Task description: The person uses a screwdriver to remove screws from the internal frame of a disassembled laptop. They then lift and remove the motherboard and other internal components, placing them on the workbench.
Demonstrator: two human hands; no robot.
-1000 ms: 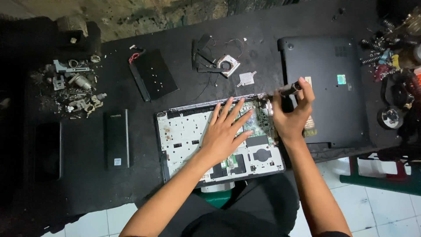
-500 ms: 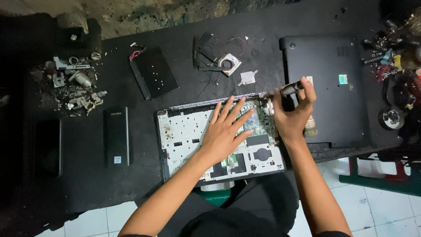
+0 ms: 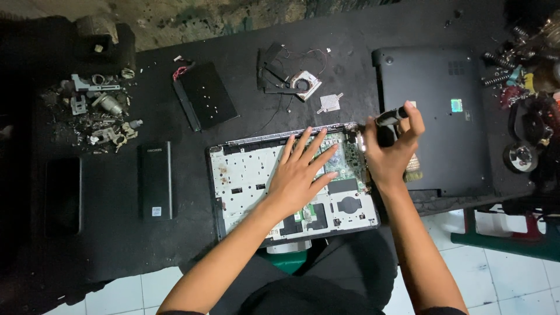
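Note:
An opened laptop chassis (image 3: 245,181) lies on the black table, its white inner frame and green circuit board (image 3: 345,157) exposed. My left hand (image 3: 300,172) rests flat on it with fingers spread, pressing near the board. My right hand (image 3: 394,149) is at the chassis's right edge, closed around a black-handled tool (image 3: 389,116) that looks like a brush; pale bristles (image 3: 413,173) show below the hand.
A dark laptop bottom cover (image 3: 437,116) lies to the right. A cooling fan with heat pipe (image 3: 291,79), a small square pad (image 3: 330,102), a black flat part (image 3: 204,102), a power bank (image 3: 155,181), a phone (image 3: 63,195), metal scraps (image 3: 96,114) and screwdrivers (image 3: 513,64) surround it.
None of the parts has moved. My right hand has shifted very slightly with the tool; my left hand stays flat on the chassis.

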